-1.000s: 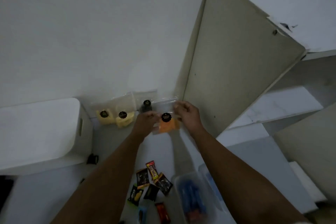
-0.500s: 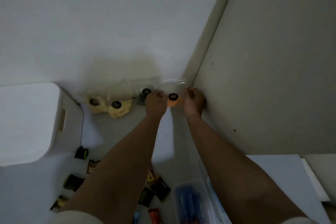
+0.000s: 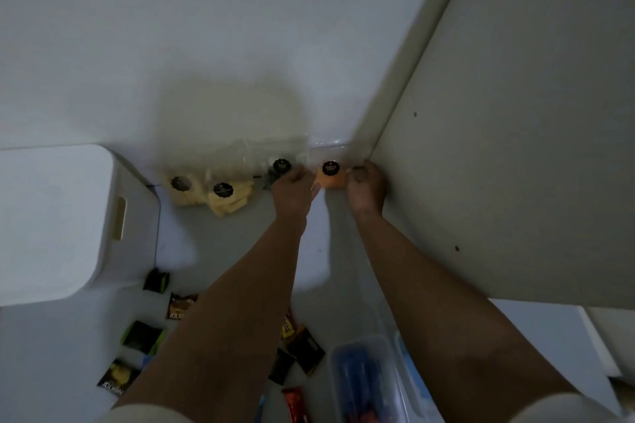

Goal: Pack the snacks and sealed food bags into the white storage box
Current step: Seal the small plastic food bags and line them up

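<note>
Against wall: sealed bags

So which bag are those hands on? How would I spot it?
Look where the wall meets the beige panel. A row of clear bags leans there, and the orange bag is the rightmost, between the left hand and right hand. Its neighbours hold yellow or dark food.

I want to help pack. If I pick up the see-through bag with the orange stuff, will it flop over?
Probably floppy: the orange bag looks like thin clear plastic, and both hands, left hand and right hand, hold it. Likely light, since only the bottom is filled. Possibly slippery, being glossy.
</note>
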Tool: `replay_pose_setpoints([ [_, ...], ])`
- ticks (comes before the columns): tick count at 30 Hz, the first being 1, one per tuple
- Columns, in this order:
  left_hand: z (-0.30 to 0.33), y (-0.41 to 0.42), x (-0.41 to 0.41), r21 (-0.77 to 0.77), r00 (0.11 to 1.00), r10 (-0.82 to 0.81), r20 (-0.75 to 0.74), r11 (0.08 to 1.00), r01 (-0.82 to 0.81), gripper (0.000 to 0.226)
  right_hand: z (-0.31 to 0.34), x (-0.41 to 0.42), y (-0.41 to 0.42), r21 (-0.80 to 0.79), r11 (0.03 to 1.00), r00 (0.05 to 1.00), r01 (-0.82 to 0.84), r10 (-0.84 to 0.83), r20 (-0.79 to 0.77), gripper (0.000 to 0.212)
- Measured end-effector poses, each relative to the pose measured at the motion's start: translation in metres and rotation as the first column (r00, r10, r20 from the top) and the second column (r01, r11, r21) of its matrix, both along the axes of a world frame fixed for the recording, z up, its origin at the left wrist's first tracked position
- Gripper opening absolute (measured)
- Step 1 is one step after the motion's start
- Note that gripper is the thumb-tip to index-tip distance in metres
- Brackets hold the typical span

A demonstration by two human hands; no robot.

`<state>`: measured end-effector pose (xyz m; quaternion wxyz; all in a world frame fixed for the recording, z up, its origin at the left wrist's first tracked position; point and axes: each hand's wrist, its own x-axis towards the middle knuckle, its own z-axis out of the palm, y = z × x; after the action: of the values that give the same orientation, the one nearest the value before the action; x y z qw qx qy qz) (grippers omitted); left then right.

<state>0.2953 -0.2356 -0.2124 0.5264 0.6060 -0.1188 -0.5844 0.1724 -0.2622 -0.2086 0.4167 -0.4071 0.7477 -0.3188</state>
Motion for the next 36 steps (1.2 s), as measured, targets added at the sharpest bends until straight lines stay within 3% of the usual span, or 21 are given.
replay_pose_setpoints([
  [2, 0.001, 0.001, -0.001, 0.000, 1.000, 0.012, -0.001, 1.000, -0.012, 0.029, -0.001, -0.002, 0.000, 0.004, 1.000, 0.999, 0.015, -0.015, -0.037, 0.065],
  [7, 0.015, 0.012, -0.006, 0.044, 0.998, -0.005, 0.064, 0.999, 0.002, 0.030, 0.005, -0.004, 0.010, 0.031, 0.997, 0.992, -0.064, 0.067, -0.106, 0.026],
  [10, 0.020, 0.026, -0.001, 0.061, 0.977, -0.118, 0.180, 0.992, 0.108, 0.025, 0.005, -0.008, 0.021, 0.053, 0.993, 0.986, -0.102, 0.108, -0.125, 0.020],
  [13, 0.028, 0.043, 0.009, 0.082, 0.942, -0.199, 0.269, 0.980, 0.183, 0.010, 0.011, -0.008, 0.038, 0.051, 0.991, 0.988, -0.126, 0.130, -0.087, 0.028],
  [20, 0.056, 0.090, 0.035, 0.072, 0.892, -0.233, 0.389, 0.972, 0.222, 0.010, 0.029, -0.011, 0.081, 0.066, 0.984, 0.986, -0.163, 0.161, 0.035, 0.057],
  [25, 0.068, 0.135, 0.049, 0.083, 0.863, -0.238, 0.446, 0.971, 0.225, 0.027, 0.040, -0.006, 0.116, 0.052, 0.981, 0.981, -0.188, 0.185, 0.059, 0.053],
  [36, 0.086, 0.246, 0.094, 0.089, 0.818, -0.313, 0.482, 0.947, 0.310, 0.031, 0.057, 0.016, 0.226, 0.026, 0.975, 0.975, -0.221, 0.220, 0.041, 0.054],
])
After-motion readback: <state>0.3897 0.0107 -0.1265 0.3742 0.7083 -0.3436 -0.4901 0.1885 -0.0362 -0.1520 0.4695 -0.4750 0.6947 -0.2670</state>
